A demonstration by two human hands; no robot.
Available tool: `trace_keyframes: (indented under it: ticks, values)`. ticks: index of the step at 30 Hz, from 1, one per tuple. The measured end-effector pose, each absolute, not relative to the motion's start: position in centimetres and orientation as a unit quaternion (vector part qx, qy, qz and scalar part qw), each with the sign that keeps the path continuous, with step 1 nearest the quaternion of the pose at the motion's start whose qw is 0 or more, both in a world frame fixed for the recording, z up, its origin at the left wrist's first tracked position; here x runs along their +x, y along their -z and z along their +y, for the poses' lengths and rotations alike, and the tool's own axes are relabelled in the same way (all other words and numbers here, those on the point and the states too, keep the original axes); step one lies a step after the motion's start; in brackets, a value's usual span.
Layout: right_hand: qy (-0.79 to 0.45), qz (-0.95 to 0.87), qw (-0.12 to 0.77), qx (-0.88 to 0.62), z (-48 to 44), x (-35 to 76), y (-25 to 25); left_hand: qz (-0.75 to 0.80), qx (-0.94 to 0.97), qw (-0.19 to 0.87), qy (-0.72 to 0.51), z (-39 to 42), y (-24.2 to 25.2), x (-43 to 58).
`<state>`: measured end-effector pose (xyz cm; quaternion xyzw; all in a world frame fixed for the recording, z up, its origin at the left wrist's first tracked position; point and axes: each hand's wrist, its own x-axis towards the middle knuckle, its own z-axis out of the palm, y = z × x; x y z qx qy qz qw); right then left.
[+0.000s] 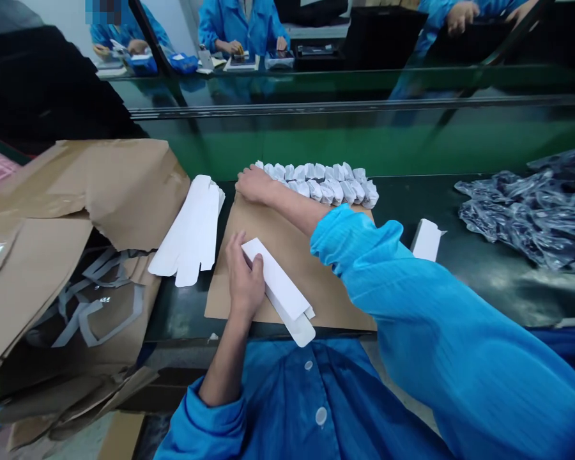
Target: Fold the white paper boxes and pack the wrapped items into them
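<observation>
My left hand (244, 278) grips one end of a narrow white folded carton (280, 291) that lies slanted over a brown cardboard sheet (326, 287). My right hand (253, 184) is stretched far forward, fingers curled down at the left end of a row of small white wrapped packets (326, 182); what the fingers hold is hidden. My blue sleeve covers much of the sheet's right side.
A stack of flat white carton blanks (191, 233) lies left of the sheet. A torn brown box (67, 255) with white strips stands at left. A small white carton (426, 239) and a heap of clear plastic bags (531, 214) are at right. Other people in blue sit behind the green conveyor (364, 137).
</observation>
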<state>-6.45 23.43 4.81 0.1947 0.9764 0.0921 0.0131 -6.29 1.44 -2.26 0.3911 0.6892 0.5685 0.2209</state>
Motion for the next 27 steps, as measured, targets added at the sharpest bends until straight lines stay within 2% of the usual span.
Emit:
trace_keyframes:
  ticks: [3, 6, 9, 11, 13, 17, 19, 23, 27]
  values:
    - [-0.081, 0.982, -0.035, 0.166, 21.9, -4.9, -6.3, 0.655, 0.593, 0.118, -0.453, -1.0, 1.6, -7.0]
    - [0.062, 0.985, -0.067, 0.145, 19.7, 0.1, -7.9, 0.547, 0.789, 0.065, -0.273, -3.1, 1.5, -7.7]
    - [0.258, 0.954, 0.030, 0.148, 17.6, 6.4, -7.8, 0.531, 0.829, 0.030, -0.173, -3.9, 1.5, -8.1]
    - [0.329, 0.924, 0.084, 0.176, 16.5, 10.1, -6.7, 0.544, 0.826, -0.003, -0.151, -3.6, 1.3, -8.1]
    - [0.309, 0.915, 0.096, 0.241, 15.6, 13.0, -5.3, 0.548, 0.824, -0.031, -0.139, -3.1, 0.9, -8.1]
    - [0.108, 0.893, 0.048, 0.434, 14.2, 16.7, -4.6, 0.555, 0.824, -0.040, -0.106, -2.1, 0.0, -7.6]
    - [0.059, 0.893, 0.022, 0.446, 13.8, 17.7, -5.1, 0.541, 0.835, -0.023, -0.101, -1.6, -0.3, -7.1]
    - [0.107, 0.948, 0.016, 0.299, 12.7, 17.9, -5.0, 0.458, 0.882, 0.035, -0.104, -0.7, -0.6, -6.3]
    - [0.145, 0.936, -0.026, 0.319, 11.1, 16.4, -2.8, 0.482, 0.871, 0.041, -0.087, -0.1, -0.4, -6.5]
